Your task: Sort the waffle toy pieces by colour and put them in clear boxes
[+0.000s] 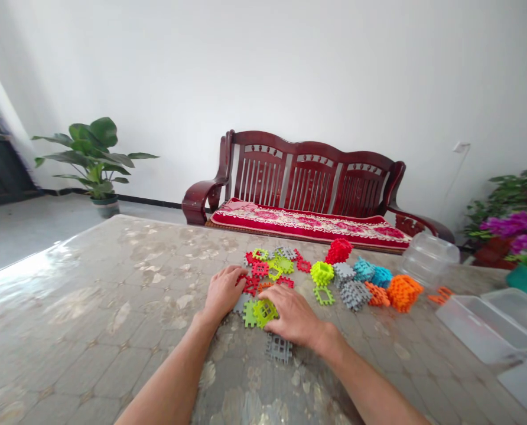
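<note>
My right hand (292,316) has its thumb and fingers around a yellow-green square interlocking block (264,311) with a window grid. A lighter green notched block (249,314) lies right beside it. Just under my right palm is a grey window block (279,348) on the table. My left hand (225,290) rests at the left edge of the loose pieces, its fingers loosely bent and its fingertips by a red block (250,285). No piece shows plainly in it. A grey block (241,304) sits between the hands, partly hidden.
Loose red, green and grey blocks (283,264) spread beyond my hands. To the right stand clusters of grey (355,295), blue (364,270), red (338,251) and orange (404,293) blocks. Clear plastic bins (476,330) occupy the table's right side. A wooden bench (314,183) stands behind.
</note>
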Available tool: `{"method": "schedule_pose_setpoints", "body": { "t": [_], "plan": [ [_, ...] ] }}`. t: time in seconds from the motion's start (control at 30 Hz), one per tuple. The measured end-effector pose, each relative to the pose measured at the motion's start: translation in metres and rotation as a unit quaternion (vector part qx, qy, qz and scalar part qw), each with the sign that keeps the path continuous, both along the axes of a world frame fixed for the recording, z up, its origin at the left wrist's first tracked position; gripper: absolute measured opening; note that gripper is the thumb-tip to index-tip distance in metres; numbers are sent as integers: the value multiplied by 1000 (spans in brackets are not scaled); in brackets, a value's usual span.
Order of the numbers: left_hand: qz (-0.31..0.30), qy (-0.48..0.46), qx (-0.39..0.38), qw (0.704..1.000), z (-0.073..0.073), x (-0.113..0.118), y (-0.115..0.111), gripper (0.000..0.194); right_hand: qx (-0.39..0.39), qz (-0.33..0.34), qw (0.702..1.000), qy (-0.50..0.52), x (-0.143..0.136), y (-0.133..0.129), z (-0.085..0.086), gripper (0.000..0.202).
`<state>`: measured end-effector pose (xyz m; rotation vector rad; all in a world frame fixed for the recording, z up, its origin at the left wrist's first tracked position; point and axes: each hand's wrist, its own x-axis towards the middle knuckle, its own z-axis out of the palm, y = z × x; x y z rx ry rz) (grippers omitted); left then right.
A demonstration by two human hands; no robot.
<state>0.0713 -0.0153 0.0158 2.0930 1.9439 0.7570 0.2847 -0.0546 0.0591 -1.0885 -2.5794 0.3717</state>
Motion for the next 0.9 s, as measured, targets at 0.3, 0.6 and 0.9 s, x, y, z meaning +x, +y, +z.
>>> {"method": "schedule_pose_setpoints", "body": {
  "t": [0.3,0.6,0.9],
  "plan": [
    [-3,2,-2,1000,2,0,0,31,57,-155,978,125,34,20,-11,28],
    [-2,10,0,1000,2,0,0,32,-33,-140,986,85,76,20,-17,53],
    [1,9,-9,1000,1,0,1,32,-56,-166,985,-6,67,15,-2,56]
  ]
}}
